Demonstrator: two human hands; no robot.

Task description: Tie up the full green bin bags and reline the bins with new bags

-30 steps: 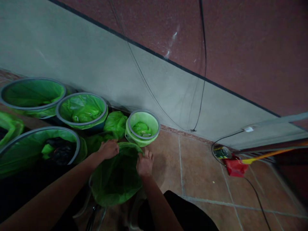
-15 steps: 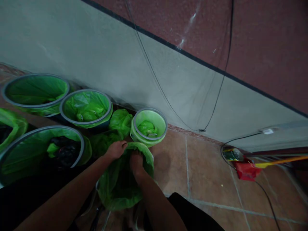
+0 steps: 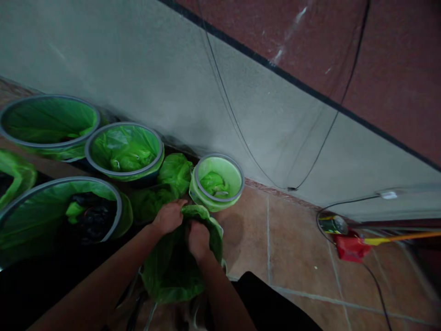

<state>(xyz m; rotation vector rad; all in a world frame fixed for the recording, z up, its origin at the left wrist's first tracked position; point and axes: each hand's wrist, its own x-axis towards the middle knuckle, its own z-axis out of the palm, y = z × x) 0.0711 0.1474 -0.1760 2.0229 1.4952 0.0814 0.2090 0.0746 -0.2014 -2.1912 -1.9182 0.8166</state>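
A green bin liner (image 3: pixel 172 292) hangs open in a bin directly below me, its mouth facing up and its inside dark. My left hand (image 3: pixel 170 216) is closed at the liner's far left edge, gripping the plastic at the rim. Inside the mouth, close to the far edge, my right hand (image 3: pixel 198 239) has its fingers curled against the plastic; the fingertips are partly hidden. Just beyond my hands stands a small lined bin (image 3: pixel 219 181) with a grey ring and a crumpled green bag in it. Green bagged bundles (image 3: pixel 175 172) lie left of that bin.
Several larger lined bins, such as one with black bags (image 3: pixel 119 207), stand at the left. A grey wall (image 3: pixel 138 69) runs behind, with a cable (image 3: pixel 234 115) hanging down it. On the tiled floor at right are a red dustpan (image 3: pixel 351 248) and a tin can (image 3: pixel 332 224).
My right hand has risen slightly inside the liner, toward the far rim. My left hand has shifted a little right along the edge. The view has turned slightly.
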